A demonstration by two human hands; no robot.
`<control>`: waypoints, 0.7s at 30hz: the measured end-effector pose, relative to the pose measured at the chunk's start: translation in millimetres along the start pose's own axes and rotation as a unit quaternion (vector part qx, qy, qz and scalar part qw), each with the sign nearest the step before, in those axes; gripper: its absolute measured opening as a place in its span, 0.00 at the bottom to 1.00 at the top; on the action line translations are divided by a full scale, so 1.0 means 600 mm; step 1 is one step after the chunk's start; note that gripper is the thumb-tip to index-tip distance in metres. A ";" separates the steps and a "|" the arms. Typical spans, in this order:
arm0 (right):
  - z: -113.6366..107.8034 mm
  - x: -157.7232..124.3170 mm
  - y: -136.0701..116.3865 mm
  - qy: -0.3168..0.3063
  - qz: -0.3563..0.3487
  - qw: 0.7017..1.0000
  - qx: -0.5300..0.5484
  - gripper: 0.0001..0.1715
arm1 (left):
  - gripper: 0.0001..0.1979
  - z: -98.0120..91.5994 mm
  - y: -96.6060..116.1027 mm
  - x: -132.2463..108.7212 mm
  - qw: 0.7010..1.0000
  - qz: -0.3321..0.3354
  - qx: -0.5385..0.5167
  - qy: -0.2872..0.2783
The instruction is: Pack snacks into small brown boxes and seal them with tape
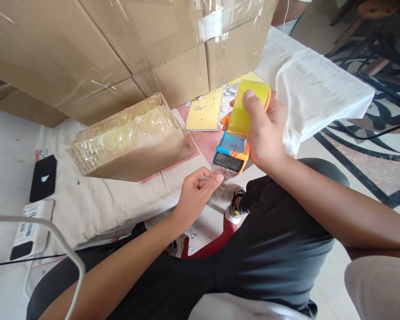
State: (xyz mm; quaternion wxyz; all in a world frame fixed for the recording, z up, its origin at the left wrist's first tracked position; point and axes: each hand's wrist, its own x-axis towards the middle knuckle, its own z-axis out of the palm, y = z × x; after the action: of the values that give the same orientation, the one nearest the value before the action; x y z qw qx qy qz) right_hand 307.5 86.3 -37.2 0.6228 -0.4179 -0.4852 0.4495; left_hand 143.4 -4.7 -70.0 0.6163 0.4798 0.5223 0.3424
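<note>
Bent and pale, a cord [81, 271] curves in front of the person's left arm [130, 266], close to the camera. Black pants [270, 249] cover the person's lap, right by a table [96, 204] with a light cloth [323, 78] on it. The right hand [266, 131] holds a tape dispenser [233, 143] up near the table's edge. Its grip is closed around it, with the thumb flat on the yellow tape roll [242, 115] and the other fingers mostly hidden behind. The dispenser has orange and blue parts, and a dark strip [228, 162] at its low end. The left hand [196, 193] is just beside that end. Its grip is pressed together, and it seems to pinch a bit of clear tape [224, 171]. To the left, a small cardboard box [133, 142] lies on the table, with shiny tape on it. Behind it stand big boxes [166, 49]. A yellow picture [206, 109] shows between the small box and the dispenser. Far left, a black flat thing [43, 178] lies near a white power strip [35, 226].
</note>
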 end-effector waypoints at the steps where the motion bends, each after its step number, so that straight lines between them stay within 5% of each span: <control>1: 0.002 0.002 0.001 0.021 0.002 0.999 0.026 0.18 | 0.25 0.002 0.003 0.003 1.000 0.002 0.002 0.003; 8: 0.005 0.017 0.006 0.053 0.061 0.995 0.063 0.14 | 0.27 0.016 0.014 0.026 0.999 0.027 -0.011 0.028; 15: -0.006 0.027 0.018 0.053 0.036 0.997 0.048 0.19 | 0.21 0.028 0.005 0.040 0.999 0.026 -0.020 0.028; 21: -0.006 0.025 0.014 0.071 0.128 0.983 0.114 0.19 | 0.20 0.017 0.010 0.065 1.000 0.009 -0.011 -0.010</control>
State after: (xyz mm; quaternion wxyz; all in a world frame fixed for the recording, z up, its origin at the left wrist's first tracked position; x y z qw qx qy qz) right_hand 311.6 102.7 -42.2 0.6361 -0.4341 -0.3279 0.5471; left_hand 162.4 30.9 -77.0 0.6238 0.4813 0.5074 0.3490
